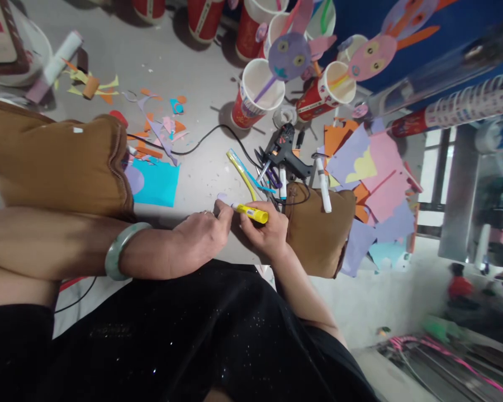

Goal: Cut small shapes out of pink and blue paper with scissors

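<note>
Black clothing [171, 340] lies nearest, behind the right hand [270, 230] gripping a yellow marker [254, 214]; the left hand [201, 237] alongside, grip unclear, touches a lilac scrap [222, 196], presumably steadying it.

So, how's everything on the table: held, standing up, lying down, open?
Yellow marker: held; can't tell if capped
Right hand: closed around that marker
Left hand: fingers at a small purple paper piece
Glue gun: lying on its side; can't tell if on
Front cup: upright, open, holding a purple animal face on a stick
Blue paper: lying flat
Paper scraps: loose, scattered
</note>
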Tool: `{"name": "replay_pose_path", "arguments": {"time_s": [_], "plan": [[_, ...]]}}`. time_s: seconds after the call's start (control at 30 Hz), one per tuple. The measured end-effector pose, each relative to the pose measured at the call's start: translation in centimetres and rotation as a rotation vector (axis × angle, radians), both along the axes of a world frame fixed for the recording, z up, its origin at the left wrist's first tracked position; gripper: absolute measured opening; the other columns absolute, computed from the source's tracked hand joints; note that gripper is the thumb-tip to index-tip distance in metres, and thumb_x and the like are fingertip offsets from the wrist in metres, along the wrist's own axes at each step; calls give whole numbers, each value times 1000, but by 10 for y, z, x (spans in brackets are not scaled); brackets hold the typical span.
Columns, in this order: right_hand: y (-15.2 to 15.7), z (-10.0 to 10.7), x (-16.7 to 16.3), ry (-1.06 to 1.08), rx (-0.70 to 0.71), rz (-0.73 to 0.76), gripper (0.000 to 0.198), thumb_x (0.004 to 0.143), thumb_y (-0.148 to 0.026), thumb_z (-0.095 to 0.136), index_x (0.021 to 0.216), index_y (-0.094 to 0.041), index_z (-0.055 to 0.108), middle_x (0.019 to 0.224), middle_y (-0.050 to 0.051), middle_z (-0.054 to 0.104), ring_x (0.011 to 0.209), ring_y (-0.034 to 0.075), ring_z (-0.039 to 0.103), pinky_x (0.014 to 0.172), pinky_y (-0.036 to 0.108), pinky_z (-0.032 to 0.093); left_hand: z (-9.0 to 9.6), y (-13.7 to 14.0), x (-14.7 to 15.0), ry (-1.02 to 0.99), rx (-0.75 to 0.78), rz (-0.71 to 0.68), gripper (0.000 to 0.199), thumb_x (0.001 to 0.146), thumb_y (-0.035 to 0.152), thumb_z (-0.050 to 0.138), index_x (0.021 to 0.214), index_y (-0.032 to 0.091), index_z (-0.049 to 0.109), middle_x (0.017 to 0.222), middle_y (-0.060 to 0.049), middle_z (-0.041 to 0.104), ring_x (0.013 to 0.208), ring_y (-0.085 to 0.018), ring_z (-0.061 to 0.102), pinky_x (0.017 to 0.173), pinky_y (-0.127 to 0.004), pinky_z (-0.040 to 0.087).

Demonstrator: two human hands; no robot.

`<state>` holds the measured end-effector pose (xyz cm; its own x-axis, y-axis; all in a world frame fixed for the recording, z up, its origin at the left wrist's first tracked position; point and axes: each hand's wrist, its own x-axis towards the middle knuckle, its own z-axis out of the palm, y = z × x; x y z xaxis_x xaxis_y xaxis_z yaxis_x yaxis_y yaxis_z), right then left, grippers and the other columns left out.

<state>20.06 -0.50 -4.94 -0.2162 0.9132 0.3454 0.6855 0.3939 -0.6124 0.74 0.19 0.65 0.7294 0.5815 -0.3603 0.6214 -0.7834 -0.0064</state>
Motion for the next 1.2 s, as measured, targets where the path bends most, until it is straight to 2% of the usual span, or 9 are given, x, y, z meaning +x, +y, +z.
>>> {"name": "replay_pose_path", "arguments": {"time_s": [0.13, 0.23, 0.37, 0.5, 0.63, 0.73, 0.83, 1.03, 1.2], "plan": [[4, -1, -2, -40, 55, 96, 19, 90, -23, 67, 109, -25, 61, 92, 1, 78, 74, 14, 74, 68, 23, 59, -8, -5, -3, -53, 90, -9, 50, 90, -4, 37, 137, -9, 54, 132, -34, 61, 66, -21, 73, 50, -29, 59], [4, -2, -2, -18, 65, 75, 24, 91, -23, 66, 114, -25, 61, 98, 2, 79, 80, 15, 76, 72, 24, 60, -12, -6, -5, -81, 149, -24, 49, 89, -4, 38, 135, -10, 55, 127, -34, 63, 66, -21, 73, 50, -28, 58], [0, -2, 1, 48, 65, -71, 23, 89, -25, 69, 111, -24, 62, 93, 1, 78, 70, 13, 73, 64, 22, 58, -7, -3, -2, -63, 114, 2, 52, 87, -8, 36, 134, -8, 56, 128, -31, 64, 64, -19, 73, 49, -27, 58], [0, -1, 0, 12, 54, 7, 18, 87, -26, 69, 104, -24, 63, 86, 1, 78, 66, 13, 72, 63, 24, 59, -1, 0, 0, -28, 39, -1, 56, 87, -9, 32, 139, -8, 52, 132, -34, 62, 68, -19, 74, 53, -26, 60], [2, -3, -1, -37, 32, 77, 18, 90, -25, 66, 107, -24, 64, 91, 2, 79, 72, 15, 75, 68, 25, 61, -2, 0, -2, -21, 55, -16, 51, 90, -5, 36, 138, -10, 53, 131, -35, 62, 68, -22, 75, 52, -29, 60], [1, -3, -1, -21, 42, 9, 19, 91, -26, 66, 110, -24, 64, 95, 4, 79, 77, 15, 76, 71, 25, 62, -4, -1, -3, -63, 102, -23, 50, 90, -4, 37, 137, -10, 54, 128, -34, 64, 65, -21, 74, 51, -28, 60], [0, -2, 0, -2, 44, -68, 18, 90, -31, 67, 106, -23, 64, 90, 3, 79, 70, 15, 74, 64, 25, 61, -6, -3, -4, -86, 113, -9, 52, 86, -9, 37, 135, -9, 56, 127, -33, 65, 64, -19, 73, 50, -27, 59], [3, -1, -1, -26, 43, 58, 16, 89, -27, 68, 104, -23, 63, 90, 3, 79, 67, 13, 73, 63, 24, 60, -11, -6, -5, -103, 127, 5, 49, 89, -5, 41, 135, -9, 56, 128, -34, 63, 66, -21, 74, 51, -29, 60], [1, -3, 0, 9, 25, -55, 18, 90, -28, 67, 107, -23, 63, 94, 4, 79, 71, 15, 74, 65, 25, 60, -4, -3, -3, -76, 156, -23, 55, 84, -9, 37, 134, -7, 59, 126, -31, 66, 61, -19, 72, 48, -26, 59]]}}
